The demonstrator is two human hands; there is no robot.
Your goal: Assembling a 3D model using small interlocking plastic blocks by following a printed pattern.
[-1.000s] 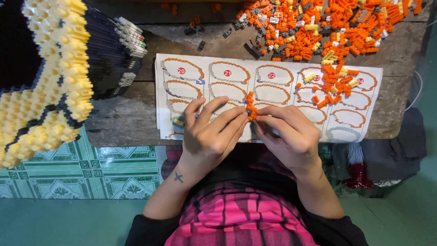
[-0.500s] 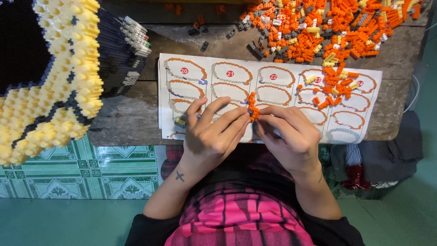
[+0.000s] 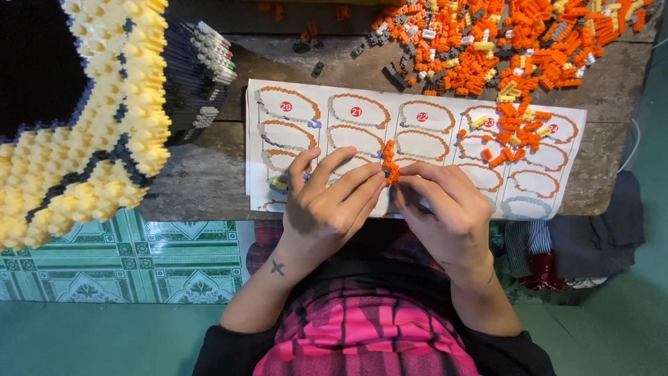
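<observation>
- Little has been moved since the earlier frame: the orange brick strip (image 3: pixel 388 163) is kept pinched between both hands.
- It is gripped by the left hand (image 3: pixel 327 205) and the right hand (image 3: pixel 445 209) fingers, above the instruction sheet (image 3: pixel 417 118).
- Loose bricks (image 3: pixel 501 42) are heaped beyond the sheet on the tabletop (image 3: pixel 202 181).

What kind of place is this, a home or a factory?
Probably a home hobby corner: a worn wooden table with a printed building guide, a pile of small orange bricks, and patterned green floor tiles below.
</observation>
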